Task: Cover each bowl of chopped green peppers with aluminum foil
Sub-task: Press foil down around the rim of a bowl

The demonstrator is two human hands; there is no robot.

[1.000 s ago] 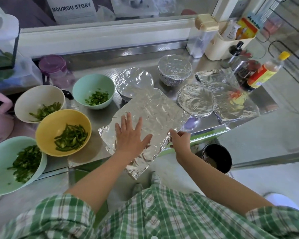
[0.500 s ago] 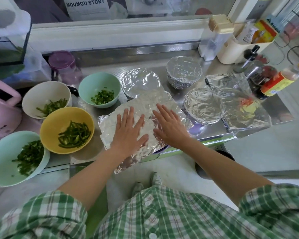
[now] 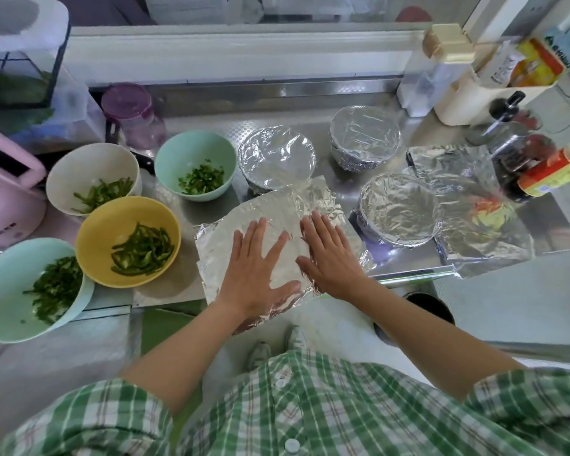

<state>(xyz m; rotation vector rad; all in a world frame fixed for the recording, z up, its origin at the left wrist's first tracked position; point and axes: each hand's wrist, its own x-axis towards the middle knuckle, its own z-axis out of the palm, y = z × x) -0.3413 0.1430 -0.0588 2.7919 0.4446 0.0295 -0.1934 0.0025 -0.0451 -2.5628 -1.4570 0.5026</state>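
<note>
- Pressing the foil sheet [image 3: 277, 209] flat, head view: left hand [image 3: 257, 268] and right hand [image 3: 329, 258] side by side, each grip spread straight, clasping nothing.
- Uncovered, the yellow bowl [image 3: 106, 222] sits just left on the bench [image 3: 181, 284], nearer the left hand.

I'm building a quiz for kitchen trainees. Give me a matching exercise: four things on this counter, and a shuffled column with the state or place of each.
Things:
1 yellow bowl
2 loose foil sheet
3 rear right bowl
4 purple-lidded jar

States:
A wrapped in foil
B uncovered, holding pepper strips
C standing at the back left
D pressed flat under left hand and right hand

Pairs: 1-B, 2-D, 3-A, 4-C.
</note>
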